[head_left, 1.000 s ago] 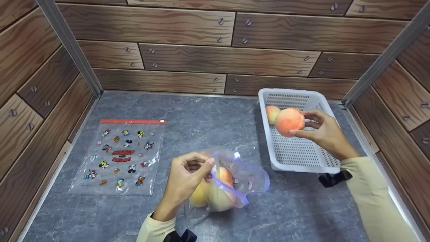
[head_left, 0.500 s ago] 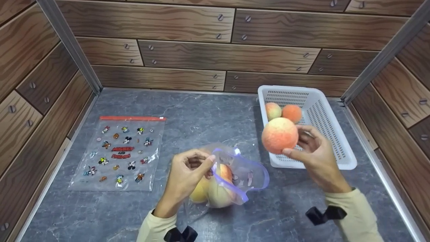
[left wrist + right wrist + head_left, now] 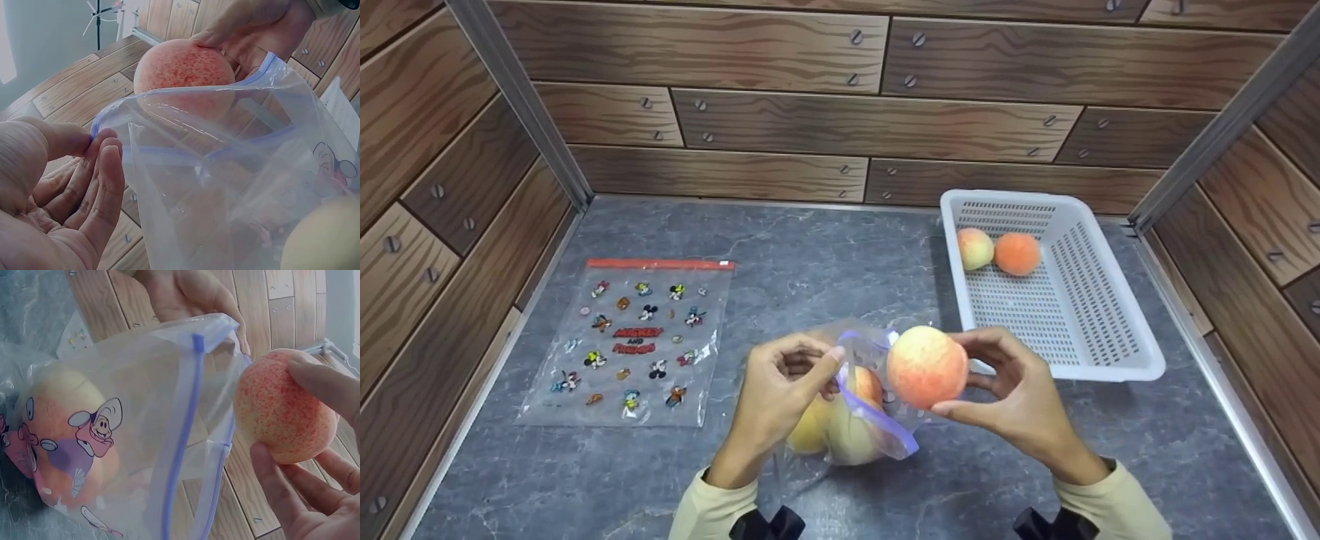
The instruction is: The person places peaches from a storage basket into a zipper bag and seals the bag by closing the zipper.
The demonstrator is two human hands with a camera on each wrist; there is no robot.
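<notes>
A clear zip bag (image 3: 194, 399) with a purple-edged mouth stands on the table with several peaches inside, one of them (image 3: 851, 431) showing through the plastic. My left hand (image 3: 784, 394) pinches the bag's rim between thumb and fingers, so the mouth gapes. In my right hand (image 3: 1009, 397) a red-yellow peach (image 3: 928, 367) is held by thumb and fingertips, right at the bag's mouth. The left wrist view has this peach (image 3: 183, 73) just behind the purple rim, partly seen through the film.
A white plastic basket (image 3: 1140, 360) at the back right holds two peaches (image 3: 1018, 254) in its far left corner. A flat clear bag with a red slider and cartoon prints (image 3: 634, 345) lies on the left. Wood-patterned walls (image 3: 780, 120) enclose the grey table.
My right hand has carried the peach out of the basket, leftward and nearer, to the bag's mouth. The left hand has kept its pinch on the rim in place.
</notes>
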